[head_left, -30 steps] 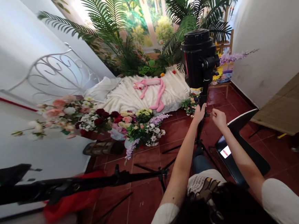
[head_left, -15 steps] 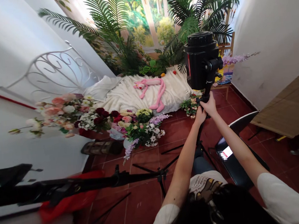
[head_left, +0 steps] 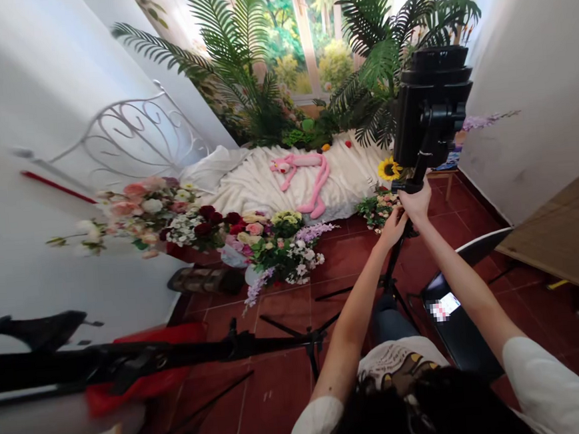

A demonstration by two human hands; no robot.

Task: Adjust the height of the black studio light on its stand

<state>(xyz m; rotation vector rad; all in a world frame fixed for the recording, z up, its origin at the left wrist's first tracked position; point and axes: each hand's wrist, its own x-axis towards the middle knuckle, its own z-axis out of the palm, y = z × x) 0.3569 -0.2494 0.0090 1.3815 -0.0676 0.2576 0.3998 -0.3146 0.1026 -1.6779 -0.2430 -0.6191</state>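
Beside the draped bed (head_left: 354, 178), a studio light (head_left: 429, 116) tops its stand (head_left: 393, 257).
Left hand (head_left: 392, 230) and right hand (head_left: 417, 201) keep their grip closed round the stand's upper part; likely rigid, top-heavy, best steadied there.

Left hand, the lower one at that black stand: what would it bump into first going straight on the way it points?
Probably the right hand, just above the left hand in the picture, though depth is unclear.

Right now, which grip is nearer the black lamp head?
Right: the right grip is just below the black lamp head, on the stand; the left grip is lower.
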